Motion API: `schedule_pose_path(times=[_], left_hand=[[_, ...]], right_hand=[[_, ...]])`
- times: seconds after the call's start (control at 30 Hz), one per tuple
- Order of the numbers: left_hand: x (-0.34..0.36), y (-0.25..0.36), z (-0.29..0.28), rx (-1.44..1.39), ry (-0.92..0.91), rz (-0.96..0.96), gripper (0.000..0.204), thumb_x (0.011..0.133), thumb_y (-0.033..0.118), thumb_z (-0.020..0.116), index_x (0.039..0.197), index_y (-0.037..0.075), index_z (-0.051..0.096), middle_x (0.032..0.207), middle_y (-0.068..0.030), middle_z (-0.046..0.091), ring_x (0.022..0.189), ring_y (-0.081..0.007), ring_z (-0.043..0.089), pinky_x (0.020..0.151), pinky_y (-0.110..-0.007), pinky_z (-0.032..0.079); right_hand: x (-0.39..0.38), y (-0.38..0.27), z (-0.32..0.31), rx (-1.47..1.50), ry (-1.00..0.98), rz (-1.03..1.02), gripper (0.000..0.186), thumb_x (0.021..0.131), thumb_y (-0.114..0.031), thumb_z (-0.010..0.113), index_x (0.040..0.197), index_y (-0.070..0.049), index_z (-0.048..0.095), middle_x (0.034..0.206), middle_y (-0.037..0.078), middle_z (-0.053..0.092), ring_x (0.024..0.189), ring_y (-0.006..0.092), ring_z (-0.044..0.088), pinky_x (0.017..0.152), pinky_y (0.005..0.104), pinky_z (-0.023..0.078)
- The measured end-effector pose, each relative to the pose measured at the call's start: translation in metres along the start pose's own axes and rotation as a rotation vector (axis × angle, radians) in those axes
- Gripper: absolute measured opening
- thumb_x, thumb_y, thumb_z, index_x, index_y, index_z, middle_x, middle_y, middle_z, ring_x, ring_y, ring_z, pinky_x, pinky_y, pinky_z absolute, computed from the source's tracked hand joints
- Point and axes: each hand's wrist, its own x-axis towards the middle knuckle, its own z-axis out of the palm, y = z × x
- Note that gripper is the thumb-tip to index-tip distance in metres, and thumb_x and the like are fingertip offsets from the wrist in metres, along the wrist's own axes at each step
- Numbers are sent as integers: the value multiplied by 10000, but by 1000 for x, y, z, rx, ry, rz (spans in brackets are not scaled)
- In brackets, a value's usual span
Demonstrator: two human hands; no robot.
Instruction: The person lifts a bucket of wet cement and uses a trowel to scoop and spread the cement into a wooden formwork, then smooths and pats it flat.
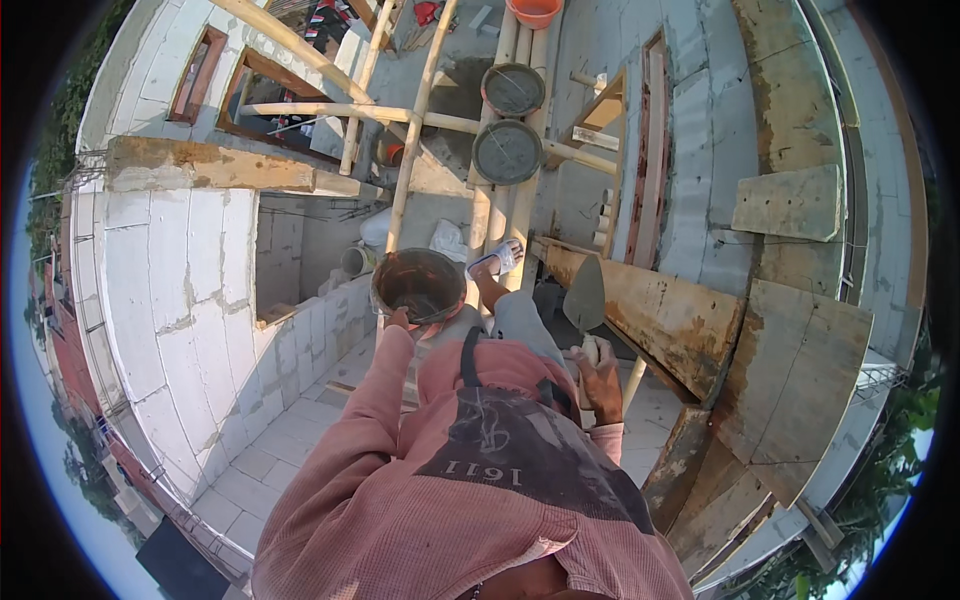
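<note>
My left hand (401, 318) grips the near rim of a round mortar bucket (427, 263), dark inside with a little grey mortar left at the bottom. The bucket is tilted toward me; the fingers inside it are partly hidden. At my right side, my right hand (602, 385) is closed around the handle of a pointed trowel (585, 293). The trowel's grey blade points away from me, touching nothing that I can make out. Farther ahead, two round buckets filled with grey mortar (507, 153) stand one behind the other on bamboo poles (522, 205).
My sandalled foot (497, 260) rests by the poles, high above the floor. Bamboo scaffolding (420, 120) crosses ahead. Stained boards (660, 320) stand at right. A white block wall (190, 300) with a window opening runs along the left. An orange bucket (536, 12) sits at the far end.
</note>
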Motion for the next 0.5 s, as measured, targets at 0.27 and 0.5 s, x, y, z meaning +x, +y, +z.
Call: schedule_pose_path(times=[0.27,0.5], left_hand=[[-107,43,105,-130,-42,-18,550,858,196,590,1338,36,375,1243,-231,515,983,-400,625,733,-524,607],[-70,62,102,-158,19,-39,537,890,198,572,1354,58,340,1180,-237,529,964,-416,628,759,-542,602]], right_hand=[[-4,50,-5,-193,59,108,493,827,-295,664,1164,41,532,871,157,619,646,195,589,620,328,470],[-25,44,1,-299,65,13,543,812,-325,657,1186,44,519,936,240,631,825,355,626,754,409,477]])
